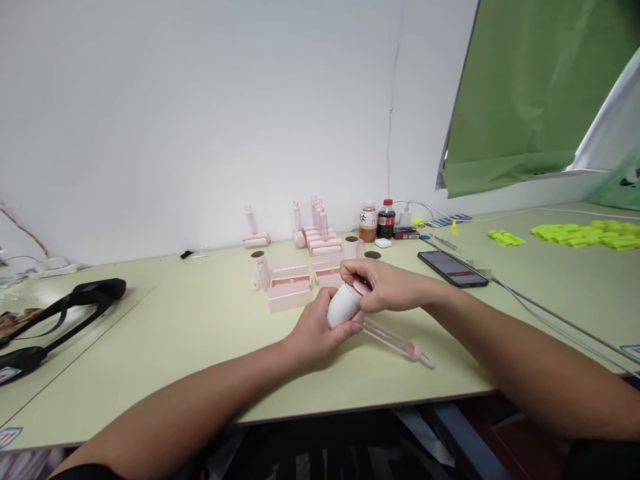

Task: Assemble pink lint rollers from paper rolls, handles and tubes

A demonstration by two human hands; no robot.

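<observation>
My left hand (316,331) is closed around a white roller (342,305) just above the pale green table (200,333). My right hand (381,283) curls over the roller's top end, fingers pinched on it. A clear pink handle (397,342) sticks out from under the roller toward the table's front edge. Pink boxes (289,288) lie just behind my hands.
Assembled pink rollers (316,230) stand at the back by the wall, with two bottles (377,220) beside them. A phone (453,268) with a cable lies to the right. Yellow-green parts (585,235) are at far right, black straps (65,310) at left.
</observation>
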